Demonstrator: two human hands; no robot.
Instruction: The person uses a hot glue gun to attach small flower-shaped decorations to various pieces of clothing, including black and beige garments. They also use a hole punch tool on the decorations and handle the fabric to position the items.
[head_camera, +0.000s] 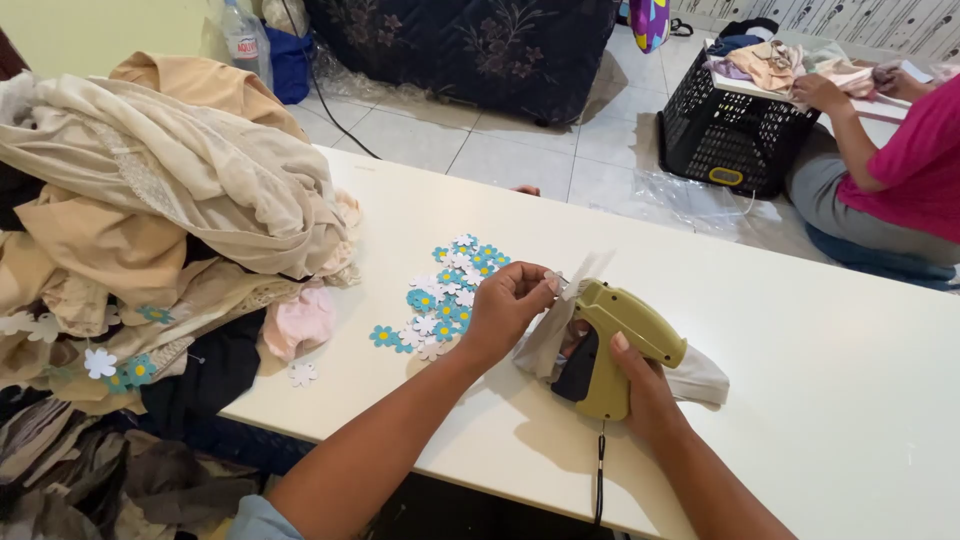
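While the right hand (640, 385) is gripping the olive-green tagging gun (615, 345) by its handle, fingers wrapped tight around it, the left hand (505, 305) is pinching a small white paper flower (556, 282) between closed fingertips, holding it right at the gun's needle so the two are meeting. A grey cloth (700, 380) is lying under the gun on the white bench (800, 330). Blue and white flowers (445, 295) are sitting just beside the left hand (within easy reach), with the heap of garments (150, 210) further left.

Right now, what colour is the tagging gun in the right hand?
Olive green with a black trigger: tagging gun, right hand, head view.
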